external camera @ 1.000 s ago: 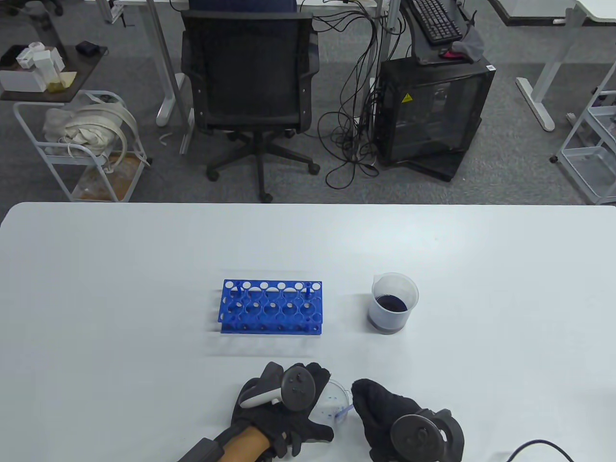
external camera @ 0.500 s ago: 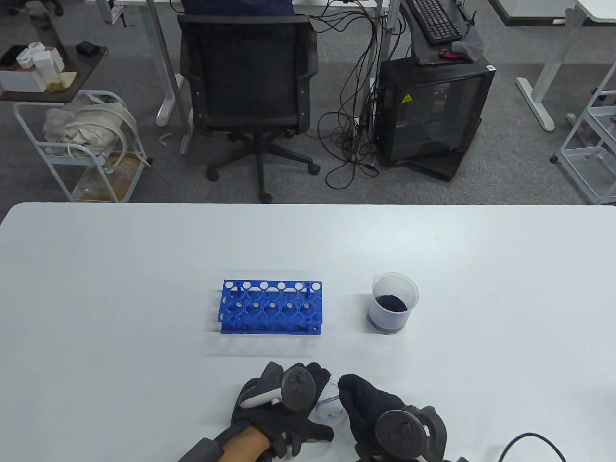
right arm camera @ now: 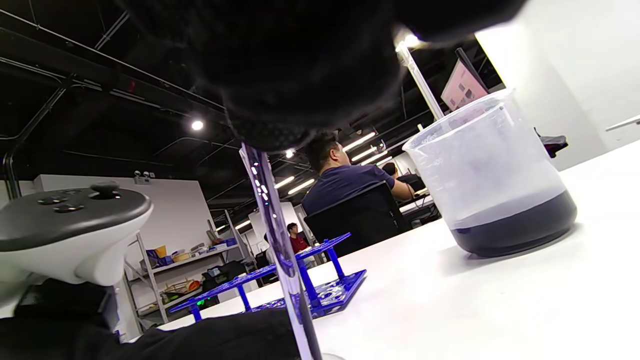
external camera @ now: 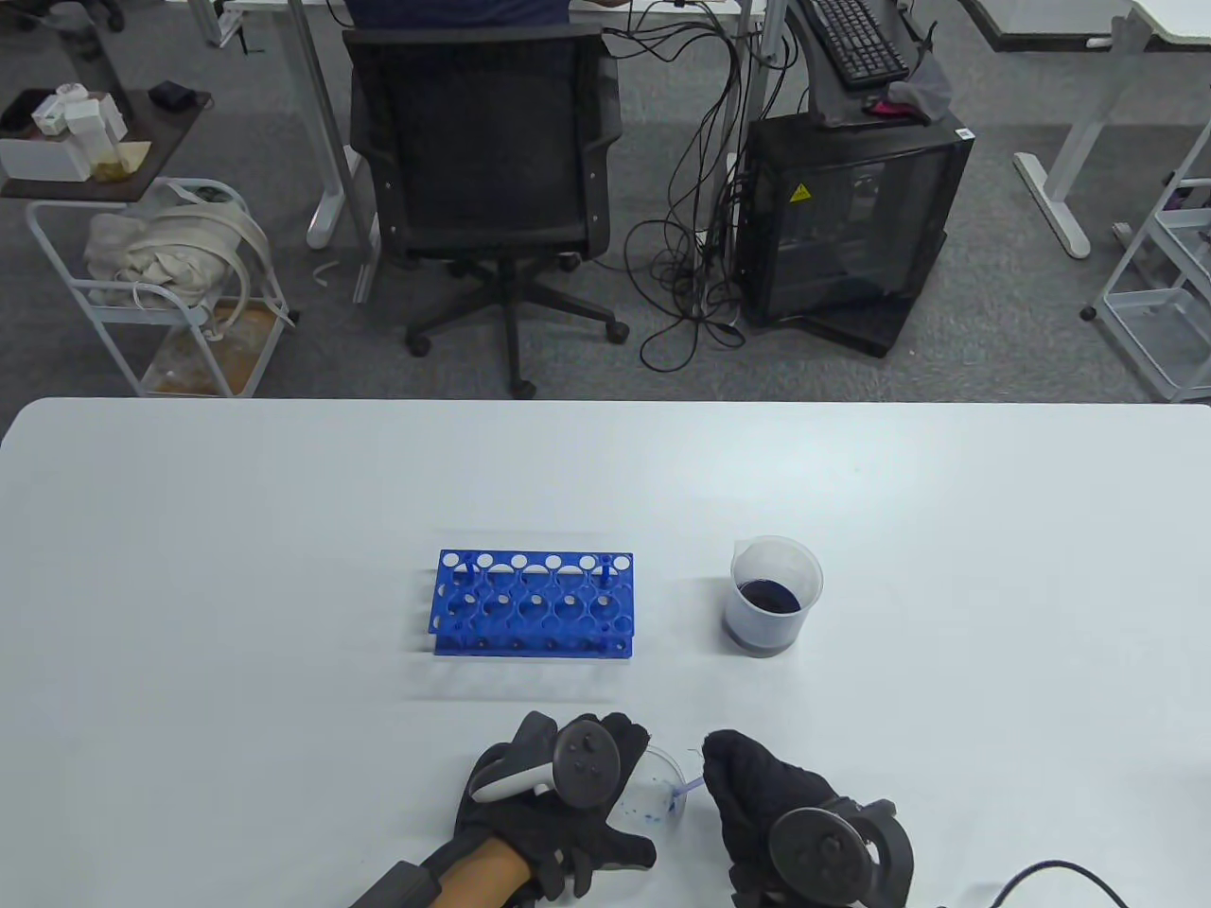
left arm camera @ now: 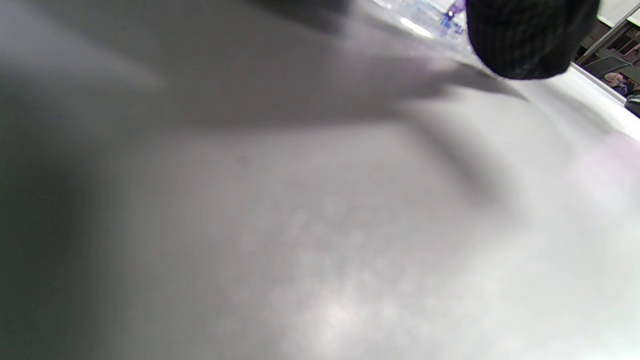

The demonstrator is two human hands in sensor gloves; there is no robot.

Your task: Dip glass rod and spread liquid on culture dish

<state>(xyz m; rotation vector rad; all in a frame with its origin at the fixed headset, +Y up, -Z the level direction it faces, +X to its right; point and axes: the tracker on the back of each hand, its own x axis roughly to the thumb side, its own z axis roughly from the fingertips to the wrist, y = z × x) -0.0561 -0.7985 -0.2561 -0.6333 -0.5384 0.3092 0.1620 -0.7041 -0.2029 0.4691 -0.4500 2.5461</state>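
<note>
A clear culture dish (external camera: 655,793) with blue smears lies near the table's front edge. My left hand (external camera: 549,804) rests against its left side and holds it. My right hand (external camera: 757,804) grips a glass rod (external camera: 683,793), whose blue-wet tip rests in the dish. In the right wrist view the rod (right arm camera: 280,240) hangs down from my gloved fingers (right arm camera: 280,75). A beaker (external camera: 774,596) of dark blue liquid stands behind, to the right; it also shows in the right wrist view (right arm camera: 490,175). The left wrist view shows blurred table and the rod tip (left arm camera: 452,10).
A blue test tube rack (external camera: 532,603) stands on the white table (external camera: 236,586) behind my left hand. A black office chair (external camera: 487,180) and a computer case (external camera: 851,218) stand beyond the far edge.
My right hand moved left over the dish, then back right, drawing the rod tip across it. The left hand and dish stayed in place.
</note>
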